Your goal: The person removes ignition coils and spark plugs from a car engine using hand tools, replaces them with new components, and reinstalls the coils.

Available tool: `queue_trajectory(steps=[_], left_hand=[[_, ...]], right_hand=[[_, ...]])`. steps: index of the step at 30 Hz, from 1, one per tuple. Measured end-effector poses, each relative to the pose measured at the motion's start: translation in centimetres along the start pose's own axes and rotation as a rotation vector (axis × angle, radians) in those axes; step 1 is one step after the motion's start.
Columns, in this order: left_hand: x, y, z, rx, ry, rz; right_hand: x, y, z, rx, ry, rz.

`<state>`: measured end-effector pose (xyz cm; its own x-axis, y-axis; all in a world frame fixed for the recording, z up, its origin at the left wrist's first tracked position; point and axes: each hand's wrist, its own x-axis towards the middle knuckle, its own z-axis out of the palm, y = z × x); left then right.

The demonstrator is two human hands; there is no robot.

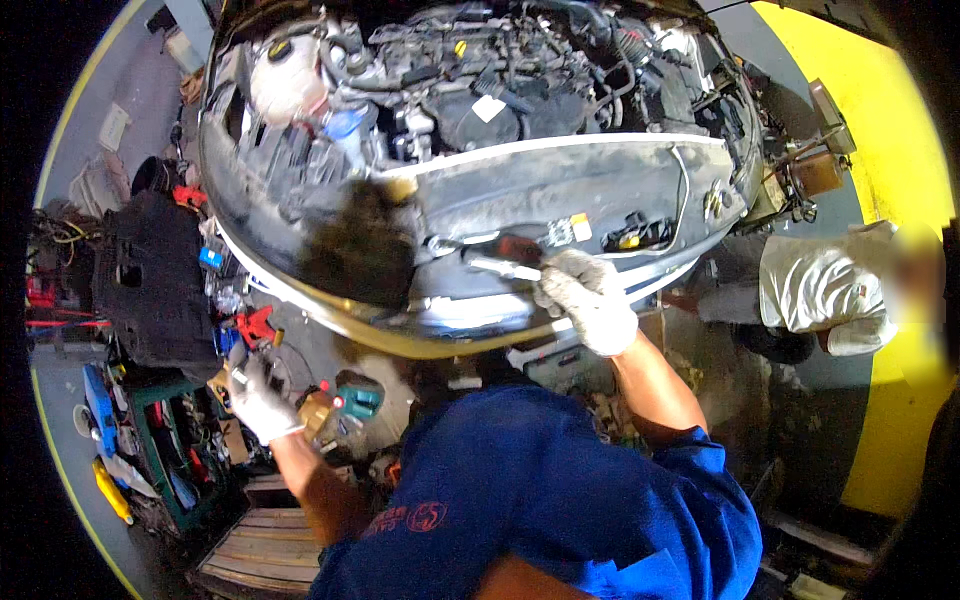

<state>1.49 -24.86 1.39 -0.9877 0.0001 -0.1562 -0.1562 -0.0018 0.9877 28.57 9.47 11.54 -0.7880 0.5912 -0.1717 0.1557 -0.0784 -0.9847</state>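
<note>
My right hand (590,300), in a whitish work glove, is closed around a silver metal rod-like tool (505,268). It is over the front edge of the car's opened engine bay (480,90), above the dark front panel (560,195). Lower left, my left hand (262,402), also gloved, is held out over the tool clutter. Its fingers are curled around a small metallic piece (238,376), whose kind I cannot make out. A ratchet-like tool (445,243) lies on the front panel near my right hand.
A blurred dark shape (360,245) hides part of the car's front. On the left are a black plastic panel (155,280), a green tool crate (180,450) and a teal bottle-like object (358,397). A person in a light shirt (815,285) is at the right.
</note>
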Motion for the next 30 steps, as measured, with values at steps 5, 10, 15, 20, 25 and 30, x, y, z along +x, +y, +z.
queue_trajectory(steps=[5,10,15,20,25,30], left_hand=[[-1.0,2.6,3.2,-0.273,0.243,0.151],[-3.7,5.2,11.3,-0.480,0.157,-0.078],[-3.9,6.0,19.7,-0.822,-0.039,-0.514],[-1.8,6.1,32.0,-0.693,-0.144,-0.762],[2.3,4.1,41.5,-0.465,-0.416,-0.580],[5.3,3.5,49.8,-0.429,-0.463,-0.708]], right_hand=[[5.0,0.0,-10.5,0.038,0.151,-0.103],[13.8,-2.2,-17.8,-0.072,0.222,-0.130],[28.3,-3.1,-23.5,-0.667,0.370,-0.324],[43.2,-2.9,-24.7,-1.011,0.408,-0.273],[57.2,2.2,-24.3,-1.358,0.344,-0.130],[65.4,6.8,-24.8,-1.611,0.119,-0.145]])
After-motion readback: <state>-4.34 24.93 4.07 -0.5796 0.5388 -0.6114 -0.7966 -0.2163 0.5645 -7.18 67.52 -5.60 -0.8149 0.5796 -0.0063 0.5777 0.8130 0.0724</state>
